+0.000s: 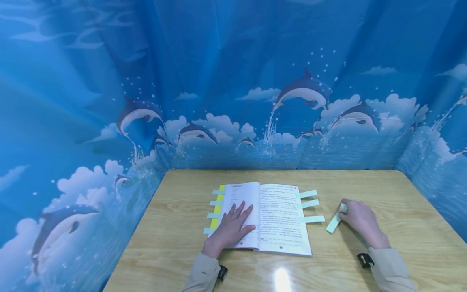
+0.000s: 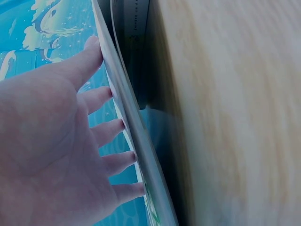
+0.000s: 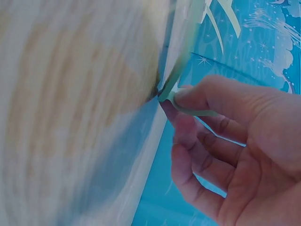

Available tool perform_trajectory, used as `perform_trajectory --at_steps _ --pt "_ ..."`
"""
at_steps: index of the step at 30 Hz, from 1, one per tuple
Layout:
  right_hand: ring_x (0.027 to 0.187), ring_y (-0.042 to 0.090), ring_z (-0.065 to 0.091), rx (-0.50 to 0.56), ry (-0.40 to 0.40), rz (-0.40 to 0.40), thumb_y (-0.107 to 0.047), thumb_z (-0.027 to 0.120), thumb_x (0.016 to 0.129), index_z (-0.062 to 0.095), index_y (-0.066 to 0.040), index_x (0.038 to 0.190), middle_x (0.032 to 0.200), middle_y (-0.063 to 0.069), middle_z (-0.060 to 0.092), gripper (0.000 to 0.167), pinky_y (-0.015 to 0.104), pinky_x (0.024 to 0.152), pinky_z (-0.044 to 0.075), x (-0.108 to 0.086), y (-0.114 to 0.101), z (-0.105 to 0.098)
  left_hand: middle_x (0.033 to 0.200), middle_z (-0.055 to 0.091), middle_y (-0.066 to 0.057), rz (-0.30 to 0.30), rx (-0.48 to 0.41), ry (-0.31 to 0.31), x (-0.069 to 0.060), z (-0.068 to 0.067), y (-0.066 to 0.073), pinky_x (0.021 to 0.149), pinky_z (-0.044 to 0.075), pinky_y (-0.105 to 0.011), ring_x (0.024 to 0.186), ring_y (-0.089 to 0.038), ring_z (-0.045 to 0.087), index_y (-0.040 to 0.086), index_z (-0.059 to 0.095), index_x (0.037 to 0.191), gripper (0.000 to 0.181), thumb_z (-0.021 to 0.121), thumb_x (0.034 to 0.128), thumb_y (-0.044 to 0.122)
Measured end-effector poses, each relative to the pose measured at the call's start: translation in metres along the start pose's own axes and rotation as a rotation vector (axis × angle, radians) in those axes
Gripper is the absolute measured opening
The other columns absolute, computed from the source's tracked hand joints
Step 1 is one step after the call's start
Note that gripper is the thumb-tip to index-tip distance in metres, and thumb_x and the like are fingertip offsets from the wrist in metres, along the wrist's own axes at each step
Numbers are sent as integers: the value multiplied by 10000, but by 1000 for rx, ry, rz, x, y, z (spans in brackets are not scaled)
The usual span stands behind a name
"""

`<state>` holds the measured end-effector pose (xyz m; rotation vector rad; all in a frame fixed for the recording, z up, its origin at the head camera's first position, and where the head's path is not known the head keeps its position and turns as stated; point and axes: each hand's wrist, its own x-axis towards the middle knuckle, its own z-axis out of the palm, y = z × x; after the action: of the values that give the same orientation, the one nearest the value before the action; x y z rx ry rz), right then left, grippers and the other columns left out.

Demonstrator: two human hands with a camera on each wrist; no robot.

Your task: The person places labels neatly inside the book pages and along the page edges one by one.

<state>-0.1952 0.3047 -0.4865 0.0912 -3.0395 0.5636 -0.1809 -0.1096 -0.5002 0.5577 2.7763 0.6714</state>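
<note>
An open book [image 1: 282,219] lies on the table, printed text on both pages. Pale green sticky-note tabs [image 1: 310,203] jut out past its right edge, and several more line its left edge beside a yellow strip [image 1: 215,211]. My left hand [image 1: 232,228] rests flat on the left page, fingers spread; its palm side [image 2: 56,141] shows in the left wrist view. To the right of the book, my right hand [image 1: 361,221] pinches a pale green sticky note [image 1: 333,224] between thumb and index finger. In the right wrist view, one end of the green note [image 3: 202,112] curls up past the thumb.
The wooden table [image 1: 175,227] carries the book near its middle. Blue curtains [image 1: 233,81] printed with dolphins and clouds stand behind the table and at both sides. A black band [image 1: 365,260] is on the right wrist, another [image 1: 222,272] on the left.
</note>
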Motion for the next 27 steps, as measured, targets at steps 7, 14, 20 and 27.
perform_trajectory --at_steps 7,14,20,27 --pt "780 333 643 -11 -45 3 -33 736 842 741 -77 894 958 232 720 68 489 628 525 0 -1 -2 1701 154 -61 3 -12 2 -1 -2 1 1215 146 -659 1558 -373 86 242 277 1618 668 438 1046 546" --pt "722 285 614 -19 -18 -8 -18 736 847 739 -58 915 945 240 710 79 449 581 509 -1 1 -3 1703 147 -54 -4 -12 -2 -1 -2 1 1221 137 -649 1560 -365 80 249 269 1620 668 433 1047 549" --pt "668 232 593 -13 2 -20 -20 733 870 728 -43 926 878 176 718 61 371 538 481 -1 2 -2 1702 149 -53 -5 -10 -3 -1 -2 2 1221 141 -648 1559 -366 84 250 271 1620 671 432 1045 556" --pt "740 331 671 17 65 -48 -67 742 879 761 -91 953 1004 214 742 80 355 504 467 -2 2 -4 1702 151 -56 -4 -13 0 0 -1 1 1219 141 -654 1558 -371 87 249 275 1619 671 442 1043 551"
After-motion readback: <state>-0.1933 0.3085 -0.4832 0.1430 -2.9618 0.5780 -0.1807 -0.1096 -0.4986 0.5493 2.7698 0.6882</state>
